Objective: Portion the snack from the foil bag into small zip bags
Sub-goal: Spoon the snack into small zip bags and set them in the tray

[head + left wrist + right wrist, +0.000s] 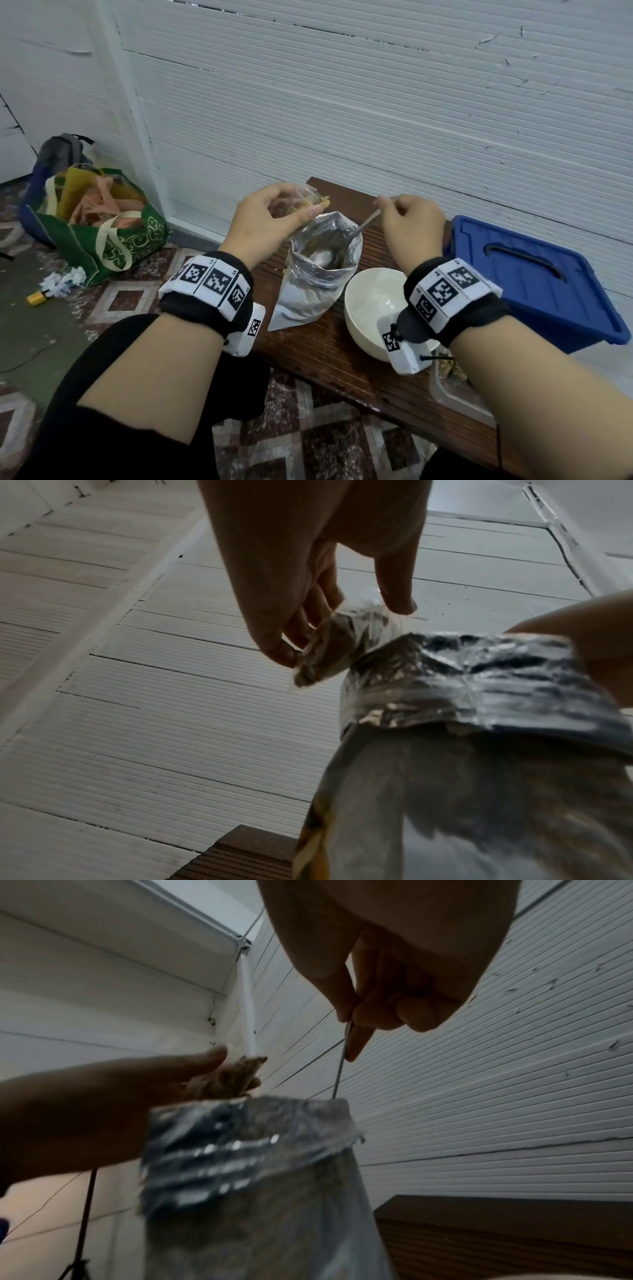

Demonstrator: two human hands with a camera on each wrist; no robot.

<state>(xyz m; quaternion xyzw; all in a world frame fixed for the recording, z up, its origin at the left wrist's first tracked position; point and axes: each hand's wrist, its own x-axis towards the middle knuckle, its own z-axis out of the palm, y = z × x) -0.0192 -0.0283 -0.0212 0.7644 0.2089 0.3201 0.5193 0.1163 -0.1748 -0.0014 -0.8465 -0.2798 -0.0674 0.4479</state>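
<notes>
Bare forearms, no sleeves. Black padded wristbands (205, 294) behind both hands, each wrapped by a white strip of black square-code markers (452, 291). White camera box (404, 353) with one more marker and a black cord under each wrist. Black trousers (113, 359) below the arms.

White bowl (371, 308) on dark wooden bench (342, 363), blue plastic lid (534, 277) just right of it. Green tote (102, 236) with cloth scraps on tiled floor (308, 445); grey backpack (60, 154) behind. White ribbed wall (376, 102).
</notes>
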